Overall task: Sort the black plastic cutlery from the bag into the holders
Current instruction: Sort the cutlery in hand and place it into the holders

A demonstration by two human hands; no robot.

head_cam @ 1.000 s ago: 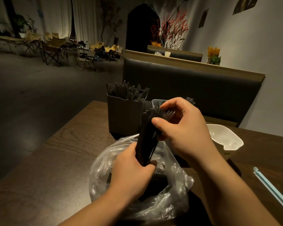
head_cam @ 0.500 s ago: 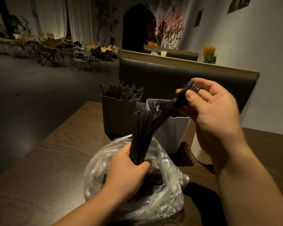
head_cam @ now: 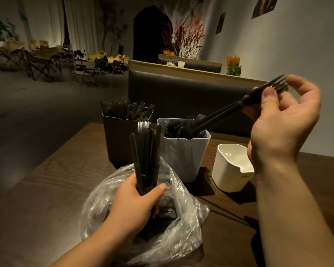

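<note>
The left hand [head_cam: 135,205] is gripping a cutlery bundle [head_cam: 147,158] upright, fingers [head_cam: 130,183] clamped round it, above the clear bag [head_cam: 181,228] at 6 o'clock on the desk [head_cam: 46,189]. At 2 o'clock the right hand [head_cam: 281,128] is pinching black forks [head_cam: 220,116], their handles dipping into the grey holder [head_cam: 183,157] at 12 o'clock.

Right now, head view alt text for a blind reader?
The right hand pinches black forks near the tines, handles angled down to a pale holder. The left hand grips a bundle of black cutlery upright above a clear bag on a wooden table; a dark holder and cream holder stand alongside.
</note>
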